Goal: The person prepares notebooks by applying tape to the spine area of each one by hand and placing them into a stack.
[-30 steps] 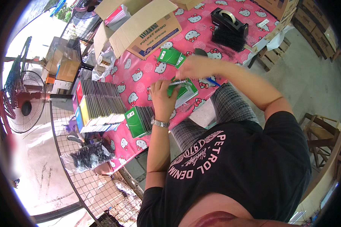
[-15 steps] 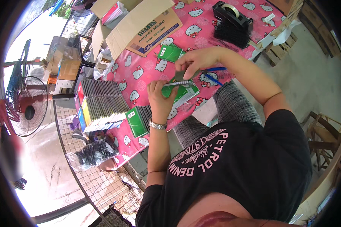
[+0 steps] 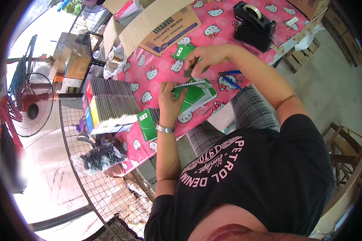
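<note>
My left hand [image 3: 169,100] grips a green spiral-bound notebook [image 3: 197,94] that lies on a pink patterned tablecloth [image 3: 157,72]. The thumb presses its spiral edge. My right hand [image 3: 205,58] hovers just above the notebook's far end with fingers pinched on a small dark piece; I cannot tell what it is. Another green notebook [image 3: 184,51] lies just beyond the right hand. A blue pen [image 3: 229,80] rests to the right of the held notebook.
A row of spiral notebooks [image 3: 108,106] stands at the table's left, with a green one [image 3: 147,124] beside it. A flattened cardboard box [image 3: 165,28] and a black tape dispenser [image 3: 253,16] lie at the far side. A fan [image 3: 32,104] and wire mesh [image 3: 96,180] stand left.
My right hand has drawn back from the right toward the notebook's far end. The left hand keeps its hold on the notebook.
</note>
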`<state>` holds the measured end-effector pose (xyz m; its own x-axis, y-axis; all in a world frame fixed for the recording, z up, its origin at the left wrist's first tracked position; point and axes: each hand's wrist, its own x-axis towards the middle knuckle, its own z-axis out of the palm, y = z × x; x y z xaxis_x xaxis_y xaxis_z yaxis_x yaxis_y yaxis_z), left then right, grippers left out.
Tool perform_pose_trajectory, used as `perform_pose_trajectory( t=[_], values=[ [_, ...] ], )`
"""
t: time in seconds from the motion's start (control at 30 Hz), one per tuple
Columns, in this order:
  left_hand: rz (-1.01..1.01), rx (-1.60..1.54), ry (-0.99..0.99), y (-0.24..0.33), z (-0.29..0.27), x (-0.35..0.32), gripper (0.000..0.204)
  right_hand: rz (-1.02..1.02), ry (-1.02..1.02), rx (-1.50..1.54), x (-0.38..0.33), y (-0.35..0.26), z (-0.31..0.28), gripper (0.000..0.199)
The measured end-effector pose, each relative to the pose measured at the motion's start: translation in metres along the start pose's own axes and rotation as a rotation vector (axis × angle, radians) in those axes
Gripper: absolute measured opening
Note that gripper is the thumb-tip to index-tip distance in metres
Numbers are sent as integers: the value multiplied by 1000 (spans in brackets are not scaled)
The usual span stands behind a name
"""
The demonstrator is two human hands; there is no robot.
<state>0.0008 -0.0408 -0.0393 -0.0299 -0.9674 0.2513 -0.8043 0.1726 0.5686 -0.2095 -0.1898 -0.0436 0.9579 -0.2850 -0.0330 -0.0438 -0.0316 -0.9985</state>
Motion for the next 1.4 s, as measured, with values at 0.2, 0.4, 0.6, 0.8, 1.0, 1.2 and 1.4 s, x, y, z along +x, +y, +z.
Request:
perform_pose_trajectory(
  t=[0.2, 0.4, 0.6, 0.8, 1.0, 1.2, 1.4],
  values=[
    [33, -137, 13, -14, 1, 4, 29, 56, -43, -80, 10, -9, 3, 57],
    [13, -111, -12, -9, -2, 9, 29, 267, 82, -838, 17, 30, -14, 37],
    [-236, -387, 27, -27, 3, 4, 18, 384, 963, -1371, -50, 143, -13, 60],
    [-295, -581, 210, -28, 17, -8, 16, 273, 916, -1191, -81, 157, 89, 62],
    [-161, -546, 292, -37, 29, -16, 18, 35, 1156, -734, -70, 121, 106, 59],
    [-276, -711, 311, -29, 31, -17, 10, -355, 907, -849, -39, 21, 153, 59],
    [-225, -621, 323, -36, 34, -22, 15, -314, 867, -1099, -20, 10, 155, 57]
  ],
)
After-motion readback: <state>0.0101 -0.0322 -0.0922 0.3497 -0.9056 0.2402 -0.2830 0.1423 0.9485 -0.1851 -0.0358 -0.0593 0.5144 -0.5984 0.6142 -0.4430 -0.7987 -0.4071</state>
